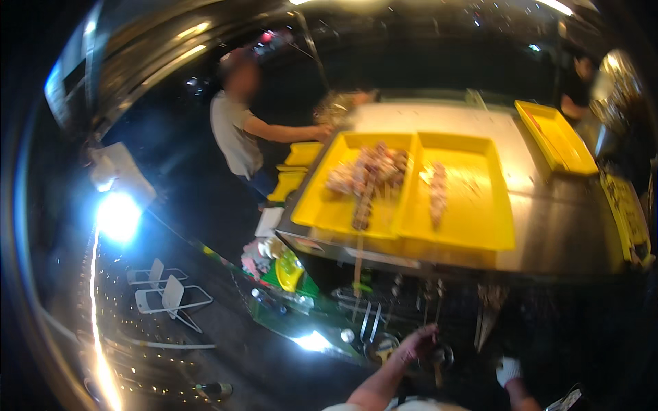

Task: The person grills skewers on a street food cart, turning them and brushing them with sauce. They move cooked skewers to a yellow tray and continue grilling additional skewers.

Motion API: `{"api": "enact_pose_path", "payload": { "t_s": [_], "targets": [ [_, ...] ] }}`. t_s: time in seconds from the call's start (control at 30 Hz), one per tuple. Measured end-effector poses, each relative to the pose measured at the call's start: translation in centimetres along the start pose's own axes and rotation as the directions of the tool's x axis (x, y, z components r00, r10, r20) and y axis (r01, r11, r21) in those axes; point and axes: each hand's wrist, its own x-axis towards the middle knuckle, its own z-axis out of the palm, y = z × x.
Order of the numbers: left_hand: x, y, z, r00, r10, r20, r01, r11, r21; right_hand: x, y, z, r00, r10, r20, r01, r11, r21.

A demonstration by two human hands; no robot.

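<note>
My bare left hand (422,341) reaches over the dark area below the counter, near a round container with a brush (383,349). A second round container (443,355) lies just below that hand. My right hand (508,371), in a white knit glove, hangs low on the right; its fingers are indistinct. Ahead, a yellow tray (313,213) holds a pile of skewered food (378,167), one long skewer (362,213) sticking out over its front edge. Beside it, a second yellow tray (473,205) holds one meat skewer (438,195). Several more skewers (491,303) lie nearer me.
A metal counter (550,221) carries the trays and another yellow tray (558,136) at right. Metal tongs (371,321) lie left of my hands. A person (239,128) stands at the counter's left end, another (576,92) far right. White folding chairs (172,298) and a bright lamp (118,217) are left.
</note>
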Motion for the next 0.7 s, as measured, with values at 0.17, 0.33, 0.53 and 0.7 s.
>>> {"api": "enact_pose_path", "payload": {
  "t_s": [0.17,0.33,0.53,0.7],
  "targets": [
    [1.0,-1.5,-0.4,0.994,0.031,-0.101,-0.04,0.995,-0.09,7.4,6.6,7.6,0.867,-0.321,-0.381,0.273,0.946,-0.174],
    [0.9,-4.1,1.3,0.991,0.132,0.027,-0.13,0.989,-0.077,10.6,2.6,5.1,0.964,-0.254,-0.077,0.231,0.945,-0.232],
    [1.4,-6.2,4.0,0.958,0.278,-0.077,-0.27,0.958,0.097,12.7,2.9,7.4,0.954,-0.294,-0.064,0.214,0.813,-0.542],
    [2.3,-6.4,4.4,0.867,0.394,-0.305,-0.325,0.911,0.253,13.5,4.0,9.4,0.955,-0.293,0.045,0.264,0.77,-0.581]
  ]
}}
